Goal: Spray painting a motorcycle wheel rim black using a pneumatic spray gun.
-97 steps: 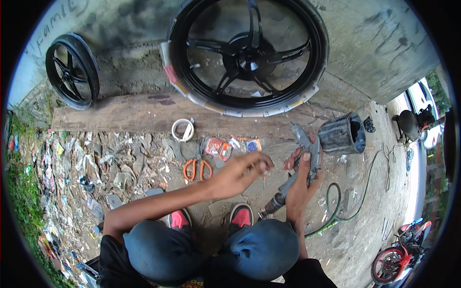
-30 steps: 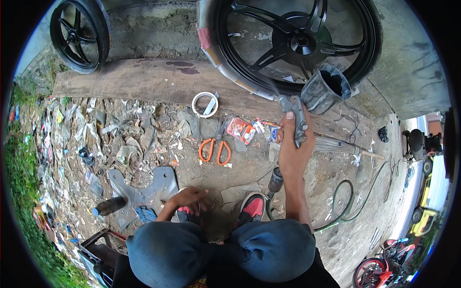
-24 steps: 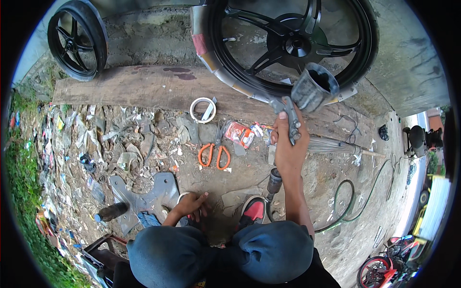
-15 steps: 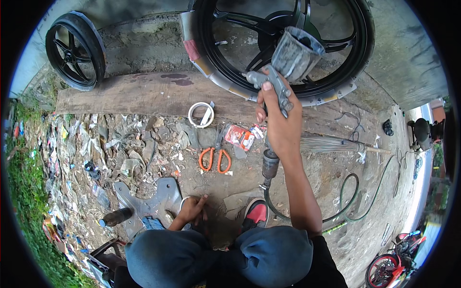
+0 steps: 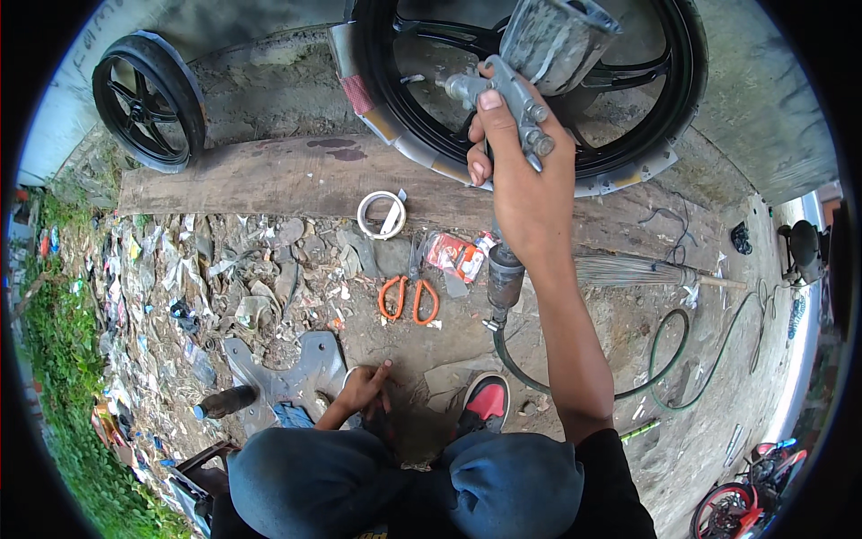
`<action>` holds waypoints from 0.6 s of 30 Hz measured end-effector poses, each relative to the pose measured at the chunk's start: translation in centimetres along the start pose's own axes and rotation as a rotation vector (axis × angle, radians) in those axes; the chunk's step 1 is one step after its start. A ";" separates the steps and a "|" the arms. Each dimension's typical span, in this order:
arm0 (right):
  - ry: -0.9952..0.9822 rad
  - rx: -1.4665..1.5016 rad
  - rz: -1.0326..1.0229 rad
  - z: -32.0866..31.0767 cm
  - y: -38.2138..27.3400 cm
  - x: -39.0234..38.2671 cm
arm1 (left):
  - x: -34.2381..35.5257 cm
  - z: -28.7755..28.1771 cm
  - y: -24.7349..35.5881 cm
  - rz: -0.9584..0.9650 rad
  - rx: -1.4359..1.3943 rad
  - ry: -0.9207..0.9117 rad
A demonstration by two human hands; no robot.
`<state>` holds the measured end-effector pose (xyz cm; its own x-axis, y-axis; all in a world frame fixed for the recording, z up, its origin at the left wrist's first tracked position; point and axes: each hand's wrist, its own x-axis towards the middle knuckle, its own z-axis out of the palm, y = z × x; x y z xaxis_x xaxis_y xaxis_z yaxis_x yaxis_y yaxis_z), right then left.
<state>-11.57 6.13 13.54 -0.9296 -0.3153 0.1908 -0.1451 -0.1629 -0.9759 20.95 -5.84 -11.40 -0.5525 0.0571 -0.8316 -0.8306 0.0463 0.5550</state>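
My right hand (image 5: 536, 193) is wrapped round a grey metal spray gun (image 5: 518, 101), thumb on top of its body. A paint-smeared cup (image 5: 555, 49) is mounted on the gun, tilted. Below the fist, a dark cylindrical fitting (image 5: 505, 283) joins the gun to a green hose (image 5: 519, 373). Just beyond the gun is a large black spoked wheel (image 5: 370, 81), its tyre edge covered with strips of paper and card. The cup hides part of the wheel. My left hand (image 5: 364, 388) hangs low beside my knee, index finger stretched out, holding nothing visible.
A smaller black wheel (image 5: 148, 103) leans at the far left. On the wooden board (image 5: 260, 175) lies a masking tape roll (image 5: 382, 216). Nearer are orange-handled scissors (image 5: 409, 299), a red packet (image 5: 456, 254), a stick broom (image 5: 628, 271), a metal plate (image 5: 310, 364) and a dark bottle (image 5: 224, 402).
My right hand has brought the spray gun slightly up and farther away, over the wheel. The whole view has shifted a little. My left hand stays low beside my knee.
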 end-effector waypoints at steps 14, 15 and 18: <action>0.028 -0.152 0.121 -1.8 3.4 -2.6 | 0.0 -0.1 -0.1 -0.014 -0.012 0.013; 0.025 -0.113 0.152 -1.9 3.4 -2.9 | 0.0 -0.1 -0.1 -0.011 -0.013 0.015; 0.037 -0.144 0.247 -2.6 3.3 -3.6 | -0.1 -0.2 0.0 -0.005 -0.024 0.001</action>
<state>-9.55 9.21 9.36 -0.9540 -0.2944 -0.0562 0.0435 0.0496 -0.9978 21.01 -6.00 -11.37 -0.5483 0.0563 -0.8344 -0.8348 0.0223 0.5500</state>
